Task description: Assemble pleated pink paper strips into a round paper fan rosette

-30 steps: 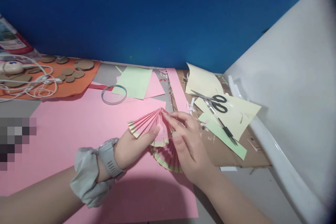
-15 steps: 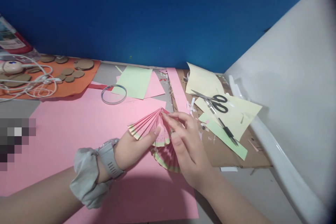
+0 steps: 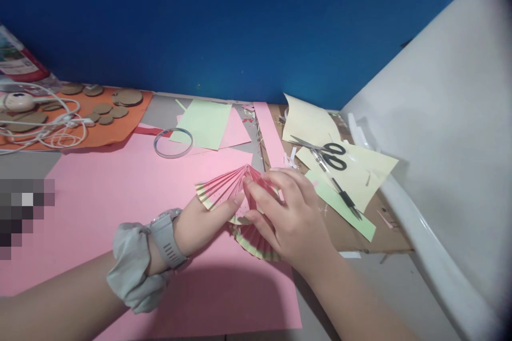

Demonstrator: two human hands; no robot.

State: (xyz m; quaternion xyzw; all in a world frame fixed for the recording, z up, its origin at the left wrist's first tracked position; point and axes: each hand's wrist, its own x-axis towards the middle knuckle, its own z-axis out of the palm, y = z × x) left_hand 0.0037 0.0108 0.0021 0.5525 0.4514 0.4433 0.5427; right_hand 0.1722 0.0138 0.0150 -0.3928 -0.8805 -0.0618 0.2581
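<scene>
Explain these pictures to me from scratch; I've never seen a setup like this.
There is no machine here, only a person's two bare hands. One camera, worn on the head, looks forward and down at them.

The left hand, with a watch and a scrunchie on that arm, holds a pleated pink paper fan with a green edge. The right hand touches the fan near where its folds meet.

Beneath lies a large pink sheet. On the left, an orange sheet carries cardboard pieces and white earphones. On the right, scissors and a pen lie on paper scraps.
</scene>
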